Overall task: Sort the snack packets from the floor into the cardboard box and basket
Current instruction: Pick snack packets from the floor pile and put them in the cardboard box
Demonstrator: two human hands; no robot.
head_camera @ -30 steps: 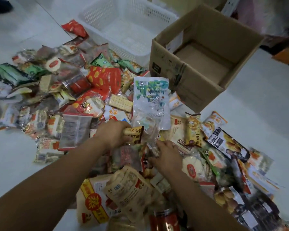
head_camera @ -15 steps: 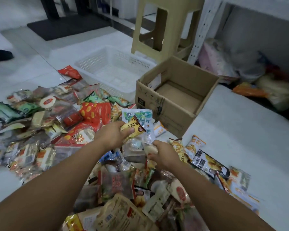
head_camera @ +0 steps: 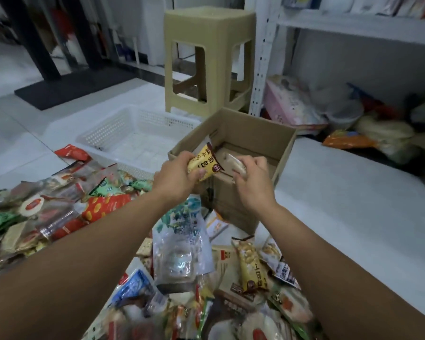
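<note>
Floor [head_camera: 341, 204] | 1 basket [head_camera: 103, 136] | 1 box [head_camera: 233, 204] | left hand [head_camera: 174, 179], right hand [head_camera: 253, 186]: 2 packets [head_camera: 205, 161] [head_camera: 237, 164]

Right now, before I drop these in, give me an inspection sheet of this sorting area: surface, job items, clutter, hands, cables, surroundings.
Surface: white tiled floor.
Job's things: open cardboard box; white basket beside it on its left, no packets seen inside; yellow packet and pale packet held over the box's near edge.
Clutter: pile of snack packets spread on the floor in front of both containers.
Hands: left hand grips the yellow packet; right hand has its fingers curled round the pale packet.
Cables: nothing seen.
Surroundings: beige plastic stool behind the box; white shelf rack at right; black mat at left.
</note>
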